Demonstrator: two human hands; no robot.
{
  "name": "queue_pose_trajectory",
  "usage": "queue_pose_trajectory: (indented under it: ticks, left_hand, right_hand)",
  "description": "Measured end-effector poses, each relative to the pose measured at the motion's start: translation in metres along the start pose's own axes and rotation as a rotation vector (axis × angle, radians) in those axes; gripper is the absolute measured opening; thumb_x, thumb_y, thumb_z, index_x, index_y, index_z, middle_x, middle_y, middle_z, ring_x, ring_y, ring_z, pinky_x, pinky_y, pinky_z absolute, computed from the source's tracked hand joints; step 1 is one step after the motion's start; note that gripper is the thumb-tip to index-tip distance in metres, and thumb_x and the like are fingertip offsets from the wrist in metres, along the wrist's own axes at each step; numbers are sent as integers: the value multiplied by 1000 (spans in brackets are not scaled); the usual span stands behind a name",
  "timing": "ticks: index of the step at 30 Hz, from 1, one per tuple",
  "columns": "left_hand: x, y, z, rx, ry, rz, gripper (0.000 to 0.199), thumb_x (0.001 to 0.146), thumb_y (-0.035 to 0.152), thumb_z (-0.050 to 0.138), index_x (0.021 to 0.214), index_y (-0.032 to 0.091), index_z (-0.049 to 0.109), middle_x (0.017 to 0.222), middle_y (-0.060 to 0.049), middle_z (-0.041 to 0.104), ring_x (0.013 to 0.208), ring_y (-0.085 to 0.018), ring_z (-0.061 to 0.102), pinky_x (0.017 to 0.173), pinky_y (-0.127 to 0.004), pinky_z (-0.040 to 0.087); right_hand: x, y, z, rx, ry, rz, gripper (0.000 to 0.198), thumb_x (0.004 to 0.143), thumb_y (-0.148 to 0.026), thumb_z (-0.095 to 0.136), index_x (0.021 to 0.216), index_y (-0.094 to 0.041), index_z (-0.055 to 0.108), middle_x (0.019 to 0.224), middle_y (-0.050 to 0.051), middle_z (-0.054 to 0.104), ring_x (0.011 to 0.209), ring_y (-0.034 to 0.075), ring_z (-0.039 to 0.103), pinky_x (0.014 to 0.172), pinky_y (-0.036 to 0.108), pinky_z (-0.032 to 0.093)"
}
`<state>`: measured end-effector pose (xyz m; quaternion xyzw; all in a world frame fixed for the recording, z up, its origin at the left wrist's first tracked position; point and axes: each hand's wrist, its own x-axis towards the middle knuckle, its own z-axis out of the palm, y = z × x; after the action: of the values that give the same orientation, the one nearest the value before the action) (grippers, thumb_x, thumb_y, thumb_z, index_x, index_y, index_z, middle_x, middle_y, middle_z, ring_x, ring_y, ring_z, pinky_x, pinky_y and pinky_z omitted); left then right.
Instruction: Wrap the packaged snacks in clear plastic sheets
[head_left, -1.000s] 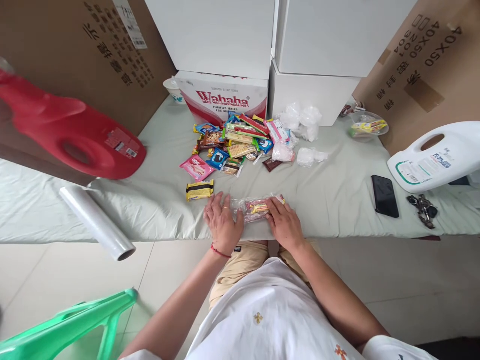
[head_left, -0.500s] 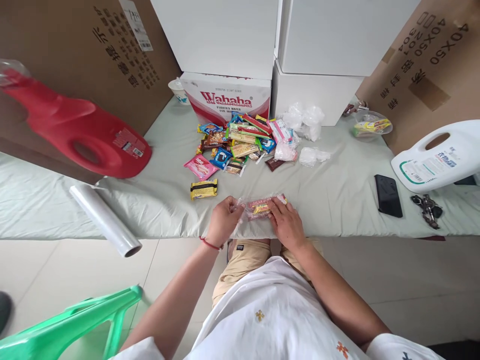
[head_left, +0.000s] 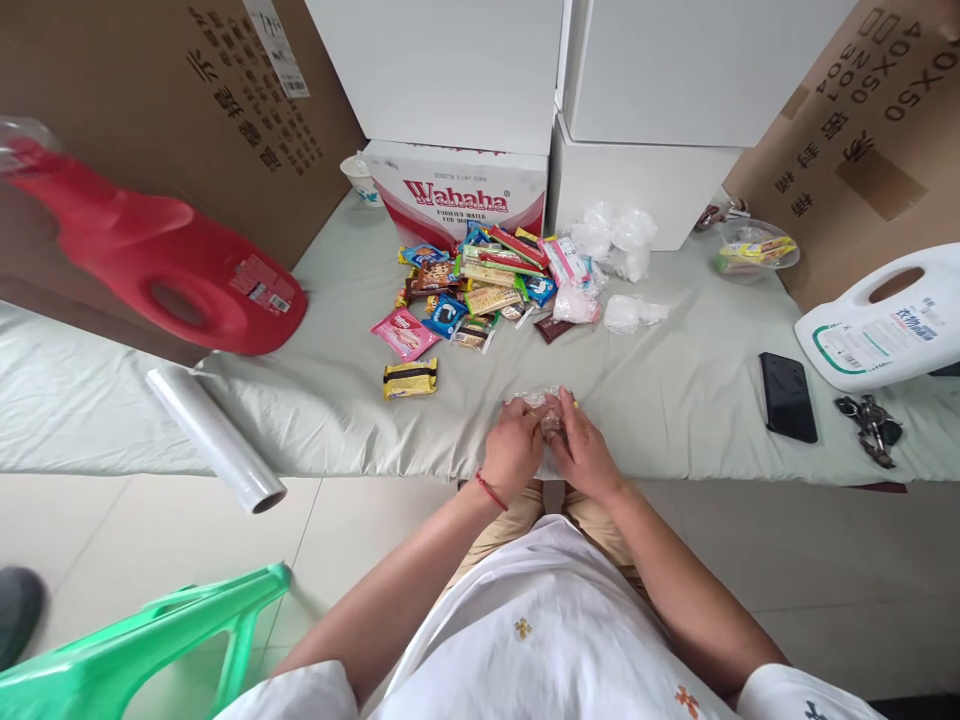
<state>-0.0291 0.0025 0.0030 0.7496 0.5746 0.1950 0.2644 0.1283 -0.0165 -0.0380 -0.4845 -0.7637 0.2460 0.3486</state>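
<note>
My left hand (head_left: 516,445) and my right hand (head_left: 583,448) are close together at the table's front edge. Between them lies a snack packet in clear plastic film (head_left: 553,420), mostly covered by my fingers. The fingers of the left hand are closed on the crumpled film. My right hand grips the wrapped packet from the other side, its index finger reaching along it. Beyond the left hand lies a yellow snack packet (head_left: 410,379) with a black band. Farther back is a heap of colourful snack packets (head_left: 480,285), with a pink wafer packet (head_left: 405,334) at its near left.
A film roll (head_left: 216,440) juts over the front edge. At left stands a red jug (head_left: 180,265); at right are a white detergent bottle (head_left: 885,320), a phone (head_left: 787,397) and keys (head_left: 870,430). Film bundles (head_left: 628,314) lie beside the heap. Below is a green stool (head_left: 150,640).
My left hand has moved right, bringing film over the packet to meet my right hand. The packet, visible before, is now mostly covered. The view has shifted slightly.
</note>
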Motion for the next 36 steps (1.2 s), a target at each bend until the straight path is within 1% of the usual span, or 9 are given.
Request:
queue_pose_trajectory:
  ticks: [6, 12, 18, 21, 24, 27, 30, 33, 36]
  left_hand:
    - [2, 6, 10, 245, -28, -46, 37, 105, 32, 39, 130, 29, 66, 110, -9, 65, 96, -22, 64, 70, -29, 47]
    - [4, 4, 10, 318, -34, 2, 34, 105, 36, 40, 130, 31, 63, 108, -8, 65, 88, -21, 63, 64, -28, 44]
    - [5, -12, 20, 180, 65, 52, 27, 101, 34, 50, 116, 21, 68, 107, -11, 64, 89, -23, 64, 70, -31, 48]
    - [0, -21, 17, 14, 190, 71, 40, 97, 28, 54, 136, 17, 56, 110, -11, 64, 97, -23, 63, 82, -34, 51]
    - [-4, -28, 6, -25, 312, 123, 32, 98, 30, 52, 126, 18, 63, 114, -13, 66, 107, -25, 61, 95, -40, 48]
    - [1, -33, -4, -55, 211, 186, 27, 100, 34, 51, 116, 24, 69, 117, -10, 70, 119, -27, 58, 106, -47, 41]
    - [9, -39, -5, -302, 166, 110, 37, 100, 28, 46, 135, 23, 56, 121, -9, 71, 116, -22, 63, 107, -43, 44]
    - [10, -50, -1, -494, 369, -25, 43, 94, 22, 47, 137, 20, 50, 131, -11, 64, 119, -20, 62, 102, -37, 49]
    - [2, -60, 1, -403, 533, -124, 27, 90, 22, 52, 114, 20, 63, 125, -11, 62, 114, -21, 60, 96, -37, 53]
  right_hand:
    - [2, 4, -1, 335, 61, 227, 53, 105, -28, 41, 157, -28, 38, 142, 6, 64, 136, 20, 57, 118, 45, 43]
    - [12, -3, -9, 81, 210, 166, 45, 96, -16, 49, 137, -26, 64, 147, 9, 58, 133, 24, 58, 111, 44, 50]
    - [23, 3, -30, -121, -113, -173, 47, 101, -15, 43, 143, -29, 59, 140, 9, 64, 125, 24, 60, 105, 47, 51]
    - [25, 15, -29, -108, -93, -141, 37, 103, -23, 47, 136, -26, 65, 128, 11, 70, 114, 25, 64, 98, 47, 53]
    - [23, 24, -26, -51, -53, -112, 31, 102, -24, 51, 126, -25, 71, 123, 9, 72, 110, 24, 64, 96, 45, 54]
    - [22, 28, -24, -10, -48, -91, 32, 100, -23, 54, 127, -26, 70, 124, 8, 72, 113, 23, 64, 99, 44, 53]
    - [22, 29, -23, 10, -48, -71, 32, 99, -24, 56, 128, -27, 70, 125, 8, 71, 115, 23, 63, 101, 45, 53]
    - [21, 29, -22, 22, -40, -56, 32, 99, -23, 57, 127, -28, 70, 126, 7, 71, 115, 23, 64, 102, 45, 53]
    - [20, 29, -19, 12, -18, -49, 32, 98, -22, 57, 127, -28, 70, 124, 8, 72, 115, 23, 64, 101, 45, 53]
